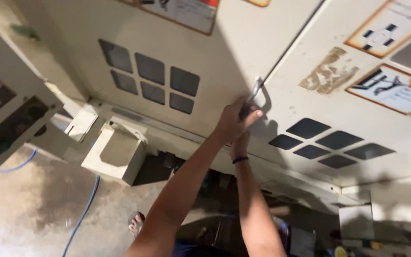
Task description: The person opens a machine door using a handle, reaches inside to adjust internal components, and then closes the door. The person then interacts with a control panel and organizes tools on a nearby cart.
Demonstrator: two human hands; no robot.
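A bent metal key tool (256, 88) sticks into the seam between two cream cabinet doors (234, 52). My left hand (234, 121) is closed around the tool's dark lower end, thumb pointing right. My right hand (240, 143) lies just under and behind the left one, mostly hidden by it, with a dark band on its wrist. I cannot see whether the right hand grips the tool or only rests against the left hand.
Each door has a group of dark square vents (151, 78) and stickers near the top. A cream box (115, 152) juts out at the machine's base. A blue cable (84, 209) runs over the concrete floor. A sandalled foot (136, 223) shows below.
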